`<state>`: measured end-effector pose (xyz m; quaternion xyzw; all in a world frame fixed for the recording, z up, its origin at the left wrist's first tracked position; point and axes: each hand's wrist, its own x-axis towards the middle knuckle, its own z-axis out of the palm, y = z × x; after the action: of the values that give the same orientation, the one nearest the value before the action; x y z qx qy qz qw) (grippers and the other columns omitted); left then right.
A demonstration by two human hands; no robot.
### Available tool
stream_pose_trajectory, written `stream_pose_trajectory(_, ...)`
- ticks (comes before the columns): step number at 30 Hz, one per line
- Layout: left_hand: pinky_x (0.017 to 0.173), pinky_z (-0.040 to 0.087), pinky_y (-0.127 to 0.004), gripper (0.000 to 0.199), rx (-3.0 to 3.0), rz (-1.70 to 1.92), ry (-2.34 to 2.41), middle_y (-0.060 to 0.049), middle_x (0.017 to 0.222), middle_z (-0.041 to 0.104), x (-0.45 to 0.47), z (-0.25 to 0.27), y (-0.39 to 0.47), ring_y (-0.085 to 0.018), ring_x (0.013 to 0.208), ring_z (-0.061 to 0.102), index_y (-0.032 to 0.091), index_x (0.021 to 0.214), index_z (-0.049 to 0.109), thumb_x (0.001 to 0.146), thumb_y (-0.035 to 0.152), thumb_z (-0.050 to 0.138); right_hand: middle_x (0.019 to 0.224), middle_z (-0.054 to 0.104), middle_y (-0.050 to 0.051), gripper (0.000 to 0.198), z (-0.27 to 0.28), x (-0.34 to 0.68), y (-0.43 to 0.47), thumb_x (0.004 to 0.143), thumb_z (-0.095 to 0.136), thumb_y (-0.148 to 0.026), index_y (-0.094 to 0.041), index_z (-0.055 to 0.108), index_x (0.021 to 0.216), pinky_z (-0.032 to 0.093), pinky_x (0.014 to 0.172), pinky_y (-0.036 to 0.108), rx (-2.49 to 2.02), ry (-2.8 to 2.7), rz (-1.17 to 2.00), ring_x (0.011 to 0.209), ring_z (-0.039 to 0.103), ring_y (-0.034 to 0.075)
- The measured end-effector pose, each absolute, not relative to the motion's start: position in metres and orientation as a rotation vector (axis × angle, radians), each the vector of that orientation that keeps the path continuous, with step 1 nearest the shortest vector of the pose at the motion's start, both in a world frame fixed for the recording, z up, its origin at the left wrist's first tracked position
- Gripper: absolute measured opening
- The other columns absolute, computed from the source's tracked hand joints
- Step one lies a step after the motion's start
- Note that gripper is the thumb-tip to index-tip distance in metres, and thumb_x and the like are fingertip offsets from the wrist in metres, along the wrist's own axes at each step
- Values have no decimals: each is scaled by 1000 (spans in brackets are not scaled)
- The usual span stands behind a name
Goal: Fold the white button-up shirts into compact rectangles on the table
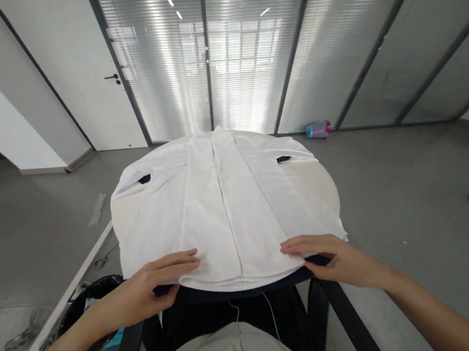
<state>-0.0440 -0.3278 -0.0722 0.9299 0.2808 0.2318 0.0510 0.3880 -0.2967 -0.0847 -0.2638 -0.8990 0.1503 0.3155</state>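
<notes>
At left, a bin (71, 316) with a black liner stands near the left forearm, narrowing the room there. The left hand (156, 281) rests on the hem, fingers extended and close together, thumb spread below. The white shirt (205, 217) lies across the rounded tabletop (321, 181), whose rim shows at both sides; its hem reaches the near edge. The right hand (320, 250) mirrors this, thumb apart from straight fingers. Beyond, a striped packet (318, 130), any print too small to read, lies by the glass partition (325, 50); grey floor (410, 193) stretches widely rightward.
</notes>
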Motion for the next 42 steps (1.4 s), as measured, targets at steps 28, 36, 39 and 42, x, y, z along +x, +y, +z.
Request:
stream_pose_trajectory(28, 39, 36, -20, 62, 1786, 1167, 1446, 6, 51, 55, -26, -12, -126, -13, 38, 49, 18, 117, 48, 77, 62, 66, 59, 54, -6, 38, -27, 332, -75, 86, 57, -41, -19, 58, 117, 39, 57, 26, -1196, -1853, 408, 56, 54, 15)
stream_pose_trajectory(36, 47, 28, -19, 86, 1841, 882, 1248, 10, 59, 48, -39, -33, -190, -10, 47, 45, 23, 153, 9, 90, 52, 59, 64, 56, -7, 76, -34, 349, -148, 92, 53, -43, -18, 17, 154, 40, 57, 27, -1177, -1954, 857, 57, 55, 16)
stream_pose_trajectory(39, 51, 29, -20, 75, 1960, 884, 1226, 11, 60, 43, -39, -43, -198, -10, 51, 43, 25, 152, 15, 92, 43, 56, 60, 48, -9, 73, -47, 347, -161, 90, 53, -37, -17, 22, 154, 38, 59, 28, -1201, -1983, 711, 56, 51, 16)
stream_pose_trajectory(42, 51, 32, -20, 65, 1968, 895, 1258, 12, 58, 40, -37, -46, -196, -11, 51, 43, 23, 145, 23, 91, 41, 55, 58, 44, -9, 68, -57, 345, -162, 91, 51, -34, -16, 27, 152, 38, 61, 29, -1266, -1981, 591, 56, 49, 16)
